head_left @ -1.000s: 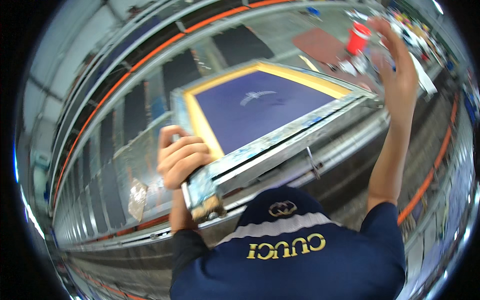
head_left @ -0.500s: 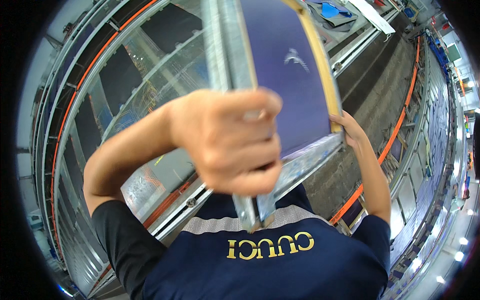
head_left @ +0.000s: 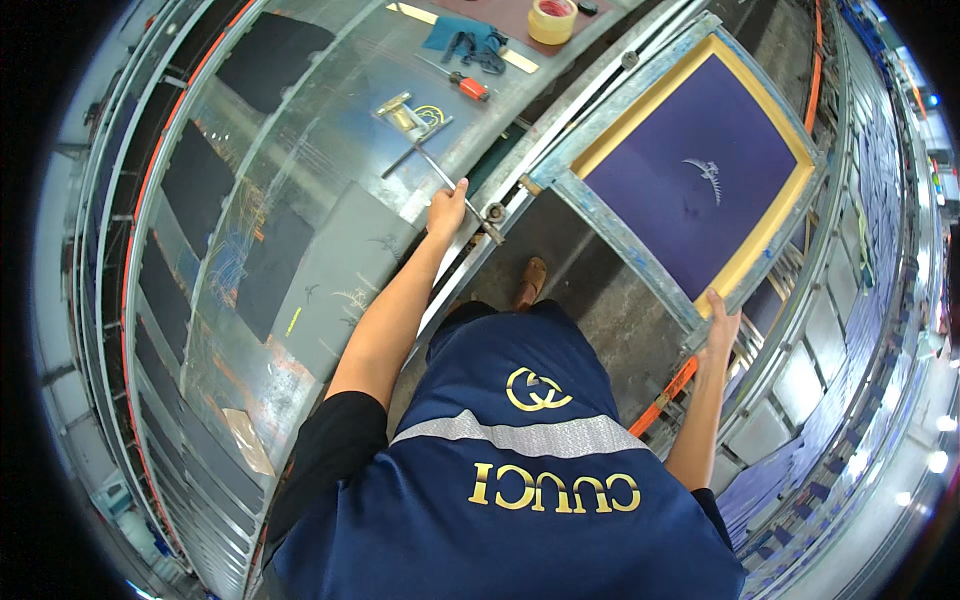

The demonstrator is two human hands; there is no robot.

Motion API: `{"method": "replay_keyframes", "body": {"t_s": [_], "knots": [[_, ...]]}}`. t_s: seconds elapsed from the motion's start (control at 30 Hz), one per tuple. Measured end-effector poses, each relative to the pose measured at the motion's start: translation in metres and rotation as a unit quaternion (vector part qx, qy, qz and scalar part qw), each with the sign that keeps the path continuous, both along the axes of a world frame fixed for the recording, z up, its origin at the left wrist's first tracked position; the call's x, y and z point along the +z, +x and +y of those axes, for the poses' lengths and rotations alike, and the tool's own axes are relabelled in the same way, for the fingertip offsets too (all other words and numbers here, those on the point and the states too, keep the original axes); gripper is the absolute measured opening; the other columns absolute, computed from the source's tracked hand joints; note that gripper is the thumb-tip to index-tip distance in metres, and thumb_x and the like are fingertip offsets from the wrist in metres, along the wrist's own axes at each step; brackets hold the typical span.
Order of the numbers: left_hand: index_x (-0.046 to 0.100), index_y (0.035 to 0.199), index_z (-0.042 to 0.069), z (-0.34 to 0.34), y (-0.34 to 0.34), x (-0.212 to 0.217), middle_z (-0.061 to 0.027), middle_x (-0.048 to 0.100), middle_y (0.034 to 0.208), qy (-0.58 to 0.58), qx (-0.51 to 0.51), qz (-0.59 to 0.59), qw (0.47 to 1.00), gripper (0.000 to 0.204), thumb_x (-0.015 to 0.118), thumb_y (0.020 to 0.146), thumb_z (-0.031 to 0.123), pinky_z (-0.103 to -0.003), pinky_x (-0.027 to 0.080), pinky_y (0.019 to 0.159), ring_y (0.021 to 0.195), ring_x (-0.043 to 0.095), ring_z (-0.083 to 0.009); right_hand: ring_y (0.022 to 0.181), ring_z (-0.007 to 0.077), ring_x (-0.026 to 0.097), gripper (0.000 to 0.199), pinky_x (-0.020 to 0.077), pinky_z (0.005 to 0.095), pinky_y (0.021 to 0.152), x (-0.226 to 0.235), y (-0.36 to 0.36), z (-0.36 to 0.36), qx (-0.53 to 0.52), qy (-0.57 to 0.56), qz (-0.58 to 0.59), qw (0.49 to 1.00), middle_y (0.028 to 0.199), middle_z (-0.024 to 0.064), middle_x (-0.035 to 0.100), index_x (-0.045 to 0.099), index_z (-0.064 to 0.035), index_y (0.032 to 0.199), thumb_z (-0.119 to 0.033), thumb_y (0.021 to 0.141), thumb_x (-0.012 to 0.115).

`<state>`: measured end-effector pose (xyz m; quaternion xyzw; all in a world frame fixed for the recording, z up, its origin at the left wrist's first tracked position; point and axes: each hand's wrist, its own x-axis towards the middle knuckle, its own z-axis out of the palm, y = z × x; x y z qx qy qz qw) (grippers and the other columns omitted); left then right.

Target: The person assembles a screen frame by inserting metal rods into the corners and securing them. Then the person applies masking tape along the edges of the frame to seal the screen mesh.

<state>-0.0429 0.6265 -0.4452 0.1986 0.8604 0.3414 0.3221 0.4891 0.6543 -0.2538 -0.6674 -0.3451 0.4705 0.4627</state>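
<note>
The framed purple screen (head_left: pixel 650 165), upper right, looks stiff, its mesh likely fragile; its yellow border (head_left: pixel 756 233) suits gripping, and the right hand (head_left: pixel 720 327) clasps the lower corner. At upper middle, the left hand's (head_left: pixel 446 210) fingers close around a T-shaped metal bar (head_left: pixel 430 162), probably rigid and light.

On the long grey table (head_left: pixel 345 115), a red-handled screwdriver (head_left: pixel 469 86) is lying near a piece of blue cloth (head_left: pixel 448 33), while a flat yellow strip (head_left: pixel 520 62) is poking out beside it. A roll of cream tape (head_left: pixel 552 22) is sitting near the table's far edge. Dark panels (head_left: pixel 275 60) are lying in a row, a grey sheet (head_left: pixel 345 250) is bearing faint markings, and an orange rail (head_left: pixel 128 270) is curving along the left.
</note>
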Motion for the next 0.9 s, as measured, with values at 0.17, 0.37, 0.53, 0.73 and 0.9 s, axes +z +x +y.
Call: {"method": "replay_keyframes", "body": {"t_s": [0.17,0.37,0.53,0.73,0.9], "knots": [[0.065,0.099,0.006,0.003,0.002,0.014,-0.0064,0.065,0.070,0.089,0.037,-0.172,0.980,0.025,0.060,0.100,0.030,-0.031,0.046,0.053,0.059,0.058,-0.0148,0.099,0.0194,0.064,0.050,0.0495,0.0340,0.090,-0.038,-0.032,-0.021,-0.011,-0.039,0.046,0.998,0.111,0.0078,0.067,0.057,0.0005,0.127,-0.013,0.084,0.079],[0.048,0.135,0.012,-0.045,-0.015,0.108,-0.0002,0.047,0.060,0.186,0.128,-0.395,0.891,0.035,0.049,0.107,0.032,-0.030,0.043,0.053,0.048,0.046,-0.0115,0.105,0.0193,0.062,0.053,0.0480,0.0340,0.094,-0.058,-0.065,-0.034,-0.014,-0.067,0.061,0.996,0.118,0.0090,0.065,0.056,0.0006,0.129,-0.013,0.083,0.079],[0.043,0.147,0.016,-0.118,-0.027,0.191,0.0030,0.035,0.057,0.152,-0.018,-0.292,0.944,0.041,0.042,0.110,0.033,-0.027,0.040,0.051,0.041,0.032,-0.0083,0.106,0.0200,0.062,0.053,0.0476,0.0340,0.095,-0.071,-0.076,-0.039,-0.006,-0.056,0.016,0.998,0.118,0.0091,0.065,0.057,0.0012,0.129,-0.013,0.083,0.078],[0.030,0.160,0.023,-0.163,0.037,0.266,0.0032,0.033,0.058,0.145,-0.014,-0.308,0.940,0.051,0.038,0.111,0.033,-0.027,0.038,0.047,0.041,0.028,-0.0084,0.106,0.0205,0.063,0.051,0.0478,0.0343,0.095,-0.085,-0.066,-0.045,-0.014,-0.068,0.009,0.998,0.119,0.0098,0.066,0.057,0.0022,0.128,-0.013,0.084,0.078],[0.031,0.161,0.023,-0.202,0.047,0.226,0.0023,0.037,0.063,0.098,-0.190,-0.007,0.977,0.054,0.043,0.108,0.019,-0.024,0.035,0.049,0.053,0.032,-0.0086,0.105,0.0201,0.063,0.050,0.0486,0.0344,0.094,-0.094,-0.067,-0.049,-0.004,-0.051,0.001,0.999,0.117,0.0101,0.066,0.057,0.0016,0.127,-0.015,0.084,0.078]]}}
